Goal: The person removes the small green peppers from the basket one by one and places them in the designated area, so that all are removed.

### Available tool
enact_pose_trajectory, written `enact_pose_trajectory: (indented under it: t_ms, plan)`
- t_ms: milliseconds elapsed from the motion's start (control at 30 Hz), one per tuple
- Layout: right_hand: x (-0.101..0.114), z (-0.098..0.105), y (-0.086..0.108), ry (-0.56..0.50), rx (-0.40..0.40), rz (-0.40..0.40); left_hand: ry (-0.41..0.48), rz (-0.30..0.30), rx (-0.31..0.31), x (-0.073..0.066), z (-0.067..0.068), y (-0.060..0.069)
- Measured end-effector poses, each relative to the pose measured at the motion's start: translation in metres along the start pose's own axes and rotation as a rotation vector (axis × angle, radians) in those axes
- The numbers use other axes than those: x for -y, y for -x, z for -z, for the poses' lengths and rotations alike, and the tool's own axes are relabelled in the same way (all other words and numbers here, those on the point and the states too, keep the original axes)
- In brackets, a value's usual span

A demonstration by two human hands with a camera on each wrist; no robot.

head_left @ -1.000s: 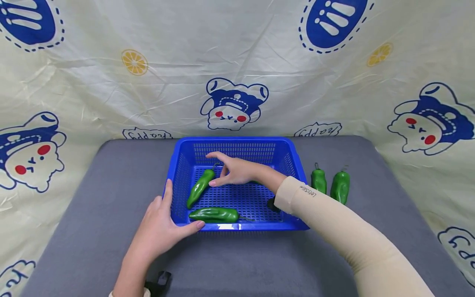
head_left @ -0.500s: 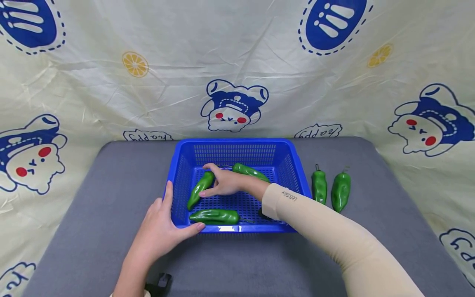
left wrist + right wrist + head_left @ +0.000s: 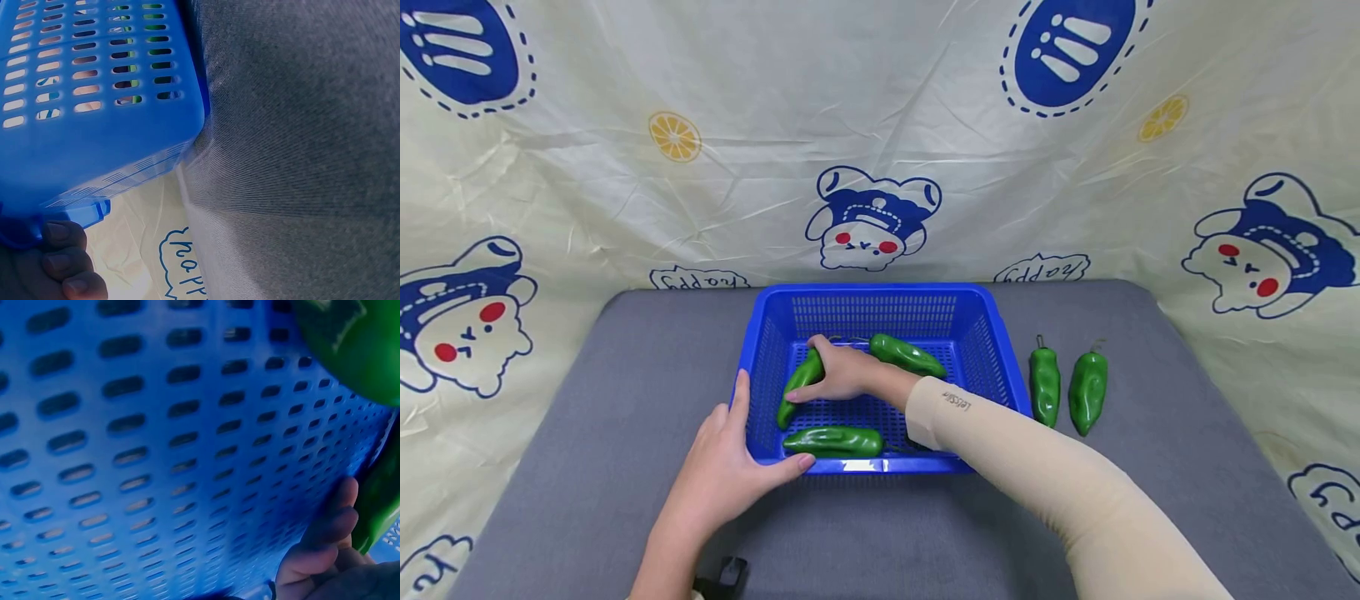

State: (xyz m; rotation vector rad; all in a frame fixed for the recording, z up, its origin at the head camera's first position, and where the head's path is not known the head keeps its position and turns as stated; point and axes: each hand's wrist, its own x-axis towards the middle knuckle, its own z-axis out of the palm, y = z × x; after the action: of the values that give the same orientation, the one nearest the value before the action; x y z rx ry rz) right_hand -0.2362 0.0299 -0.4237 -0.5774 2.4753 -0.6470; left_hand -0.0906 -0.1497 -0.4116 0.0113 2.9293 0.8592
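I have brought the right hand [image 3: 842, 372] down and leftward: a second ago it was poised beside the long glossy green pepper at the basket's left [image 3: 802, 375], fingers spread, and now fingers and thumb are wrapped about it. I judge that hold as established, with the lift not begun; the pepper appears to lie on the basket floor, slanting toward the left side.

The left hand [image 3: 722, 450] has stayed at the near left corner, gripping the blue perforated plastic basket [image 3: 874, 289], thumb along the near rim and fingers against the left side.

Besides the gripped one, the basket holds a glossy green pepper along the near wall [image 3: 835, 442] and another slanting toward the far side [image 3: 907, 356], plain to see now that the forearm has shifted. Two more green peppers [image 3: 1087, 392] lie side by side on the grey cloth-covered counter [image 3: 1150, 467], right of the basket.
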Motion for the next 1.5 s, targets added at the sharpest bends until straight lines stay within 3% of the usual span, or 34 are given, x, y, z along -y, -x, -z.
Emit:
enact_pose_trajectory:
  t_ms: [367, 967, 1500]
  plan:
    - [0.007, -0.004, -0.002, 0.001, -0.052, -0.061, 0.001, 0.031, 0.026, -0.002, 0.001, -0.001]
    - [-0.009, -0.003, -0.003, -0.145, -0.061, 0.036, 0.018, 0.012, 0.017, -0.001, 0.000, -0.001]
    - [-0.007, -0.001, -0.004, -0.311, -0.007, 0.204, -0.015, 0.017, 0.013, -0.002, 0.001, -0.001]
